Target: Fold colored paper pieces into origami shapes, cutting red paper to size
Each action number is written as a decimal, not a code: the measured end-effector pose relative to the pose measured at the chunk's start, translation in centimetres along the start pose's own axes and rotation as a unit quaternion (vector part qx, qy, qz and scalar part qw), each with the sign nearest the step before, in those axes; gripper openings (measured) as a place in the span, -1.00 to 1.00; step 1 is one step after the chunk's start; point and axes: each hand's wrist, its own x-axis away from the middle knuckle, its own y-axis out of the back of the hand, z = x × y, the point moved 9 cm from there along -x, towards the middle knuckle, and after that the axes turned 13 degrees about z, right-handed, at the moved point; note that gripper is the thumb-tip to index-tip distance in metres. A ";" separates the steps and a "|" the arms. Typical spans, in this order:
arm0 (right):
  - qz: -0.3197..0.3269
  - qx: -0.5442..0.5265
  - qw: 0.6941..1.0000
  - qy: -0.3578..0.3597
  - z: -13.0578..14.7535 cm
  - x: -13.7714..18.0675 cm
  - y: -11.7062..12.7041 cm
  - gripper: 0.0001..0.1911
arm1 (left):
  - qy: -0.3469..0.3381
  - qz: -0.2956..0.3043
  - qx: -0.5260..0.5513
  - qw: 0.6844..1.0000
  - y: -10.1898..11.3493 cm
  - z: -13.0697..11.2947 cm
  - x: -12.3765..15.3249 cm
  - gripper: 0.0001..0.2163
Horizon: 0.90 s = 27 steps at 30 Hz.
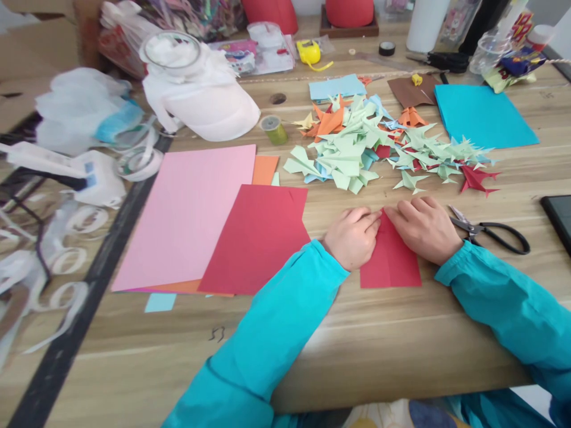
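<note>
A small sheet of red paper [389,267] lies on the table with a crease down its middle. At its upper left edge my left hand [354,235] is closed, its fingertips pressing the paper near the top. From the other side my right hand [426,229] pinches the same top end, which tapers under the fingers. The fingers hide most of the fold. Just right of my right hand lie black-handled scissors [495,230]. Left of my left hand is a larger sheet of red paper [256,238], overlapping pink paper [191,208].
Beyond my hands sits a pile of folded paper shapes [343,148], mostly pale green. Blue sheets [484,116] lie at the back right, and a spool of thread [273,129] stands behind the pink paper. A dark tablet-like object [557,217] is at the right edge.
</note>
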 end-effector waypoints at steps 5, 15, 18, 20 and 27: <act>0.015 0.001 1.000 -0.003 0.1 -0.1 0.0 -0.70 | 0.003 0.009 0.008 1.000 -0.2 0.1 -0.1 -0.71; 0.002 0.033 0.999 -0.010 0.3 0.0 0.1 -0.70 | 0.005 0.023 -0.021 0.999 -0.5 -0.2 -0.2 -0.70; 0.005 0.016 1.000 -0.010 0.2 0.0 -0.1 -0.69 | 0.007 0.012 -0.023 1.000 -0.4 -0.2 -0.2 -0.71; 0.008 0.002 1.000 -0.008 0.2 0.0 -0.1 -0.69 | 0.009 0.007 -0.021 1.000 -0.3 -0.1 -0.2 -0.71; 0.020 -0.026 0.999 -0.028 -0.4 0.0 -0.4 -0.69 | 0.013 0.017 0.000 1.000 -0.4 0.1 -0.1 -0.71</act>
